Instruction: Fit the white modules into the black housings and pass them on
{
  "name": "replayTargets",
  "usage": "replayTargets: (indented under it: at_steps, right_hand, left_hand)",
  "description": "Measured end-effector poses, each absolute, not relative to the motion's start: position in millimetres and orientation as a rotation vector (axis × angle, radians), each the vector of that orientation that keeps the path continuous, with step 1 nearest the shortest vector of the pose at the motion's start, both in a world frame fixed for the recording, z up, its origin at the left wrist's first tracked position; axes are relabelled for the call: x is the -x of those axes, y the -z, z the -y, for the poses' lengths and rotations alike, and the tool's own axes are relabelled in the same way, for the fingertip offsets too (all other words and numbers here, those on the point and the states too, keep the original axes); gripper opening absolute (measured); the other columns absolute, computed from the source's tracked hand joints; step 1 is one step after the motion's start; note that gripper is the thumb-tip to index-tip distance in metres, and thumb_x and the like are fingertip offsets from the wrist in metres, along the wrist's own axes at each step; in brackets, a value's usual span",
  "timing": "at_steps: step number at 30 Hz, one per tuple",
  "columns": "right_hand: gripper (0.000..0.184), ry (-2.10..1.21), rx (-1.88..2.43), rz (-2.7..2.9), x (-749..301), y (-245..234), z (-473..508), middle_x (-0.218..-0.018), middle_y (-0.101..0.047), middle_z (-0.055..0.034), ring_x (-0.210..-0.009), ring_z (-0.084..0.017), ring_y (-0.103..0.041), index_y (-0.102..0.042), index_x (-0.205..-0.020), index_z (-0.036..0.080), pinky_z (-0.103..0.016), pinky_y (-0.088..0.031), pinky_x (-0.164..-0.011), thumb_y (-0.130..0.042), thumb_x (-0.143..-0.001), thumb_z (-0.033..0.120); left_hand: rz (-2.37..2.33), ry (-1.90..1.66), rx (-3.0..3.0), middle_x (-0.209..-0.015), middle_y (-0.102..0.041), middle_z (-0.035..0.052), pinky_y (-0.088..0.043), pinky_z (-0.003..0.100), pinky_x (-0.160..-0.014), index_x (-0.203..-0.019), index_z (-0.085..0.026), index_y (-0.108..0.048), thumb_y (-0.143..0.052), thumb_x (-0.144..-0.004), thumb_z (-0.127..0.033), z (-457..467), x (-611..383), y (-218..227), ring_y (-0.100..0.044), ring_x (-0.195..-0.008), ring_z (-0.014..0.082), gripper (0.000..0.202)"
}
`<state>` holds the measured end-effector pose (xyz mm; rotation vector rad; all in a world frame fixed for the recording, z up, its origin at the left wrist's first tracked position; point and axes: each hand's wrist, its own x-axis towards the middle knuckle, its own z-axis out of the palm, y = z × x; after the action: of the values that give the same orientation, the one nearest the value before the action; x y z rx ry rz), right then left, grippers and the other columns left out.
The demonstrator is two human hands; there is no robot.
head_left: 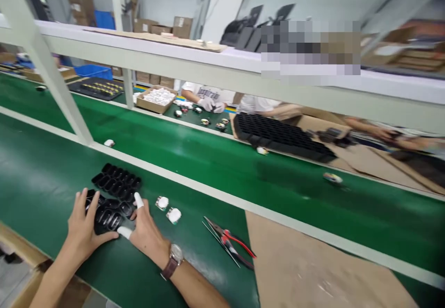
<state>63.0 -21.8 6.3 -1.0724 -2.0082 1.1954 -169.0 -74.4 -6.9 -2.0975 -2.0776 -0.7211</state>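
A black compartment tray [116, 182] lies on the green belt [194, 159] near the front left. My left hand [82, 227] rests on the tray's near left edge with fingers spread. My right hand [144, 231], with white finger cots on thumb and forefinger and a wristwatch on the wrist, touches the tray's near right corner, fingers apart. Two small white parts [162, 202] [174, 215] lie just right of that hand.
Red-handled pliers [231, 243] and tweezers lie on the belt beside a brown cardboard sheet [313, 271]. Across the belt, other people's hands work near a large black tray [278, 136] and a box of white parts [158, 98]. A white frame post [52, 76] stands left.
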Motion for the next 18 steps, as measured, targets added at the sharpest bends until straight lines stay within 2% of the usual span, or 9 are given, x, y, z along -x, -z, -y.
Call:
replayTargets:
  at_steps: [2,5,10,12,15,18]
  right_hand:
    - [0.107,-1.225,1.061,1.999,-57,0,22,-0.13,-0.045,-0.0109,-0.099,-0.023,-0.061,-0.008,-0.165,0.027,-0.049,-0.06,-0.095,-0.078,-0.085,0.023]
    - [0.104,-1.232,1.059,1.991,-50,7,24,-0.122,-0.046,-0.0082,-0.097,-0.022,-0.06,-0.007,-0.166,0.026,-0.048,-0.06,-0.092,-0.074,-0.086,0.019]
    - [0.094,-1.18,1.021,1.966,-50,10,26,-0.125,-0.047,-0.0088,-0.096,-0.021,-0.061,-0.011,-0.166,0.026,-0.044,-0.061,-0.09,-0.066,-0.09,0.016]
    - [0.085,-1.16,1.011,1.978,-56,8,28,-0.126,-0.049,-0.0089,-0.094,-0.02,-0.063,-0.019,-0.164,0.026,-0.041,-0.061,-0.087,-0.062,-0.092,0.017]
    - [0.062,-1.144,0.947,2.065,-77,5,33,-0.126,-0.054,-0.0078,-0.086,-0.017,-0.063,-0.04,-0.156,0.028,-0.035,-0.061,-0.081,-0.057,-0.097,0.019]
    - [0.05,-1.095,0.911,2.063,-112,5,42,-0.122,-0.06,-0.0064,-0.077,-0.014,-0.062,-0.046,-0.151,0.03,-0.03,-0.059,-0.075,-0.053,-0.102,0.022]
  left_hand:
    - [2.131,0.693,2.116,-0.176,0.001,0.0206,-0.038,0.075,-0.112,-0.169,-0.034,0.0,-0.087,-0.077,-0.054,75,172,5,-0.011,-0.158,0.0567,0.128]
    - [2.157,0.739,2.158,-0.177,0.004,0.0194,-0.037,0.077,-0.112,-0.169,-0.037,0.003,-0.087,-0.077,-0.055,76,177,2,-0.007,-0.158,0.0565,0.13]
    - [2.118,0.827,2.227,-0.177,0.005,0.0184,-0.031,0.077,-0.117,-0.169,-0.038,0.002,-0.09,-0.076,-0.051,69,183,-1,-0.002,-0.159,0.0542,0.131]
    - [2.106,0.844,2.228,-0.176,0.005,0.0195,-0.032,0.076,-0.117,-0.169,-0.037,0.002,-0.092,-0.075,-0.051,66,184,-2,-0.003,-0.159,0.0546,0.133]
    - [2.093,0.834,2.233,-0.176,0.004,0.0225,-0.031,0.078,-0.116,-0.169,-0.035,0.002,-0.093,-0.071,-0.056,64,184,-3,-0.004,-0.158,0.0568,0.138]
    - [2.09,0.873,2.215,-0.176,0.002,0.0232,-0.024,0.08,-0.117,-0.169,-0.033,0.002,-0.089,-0.069,-0.067,65,188,-14,-0.002,-0.158,0.057,0.139]
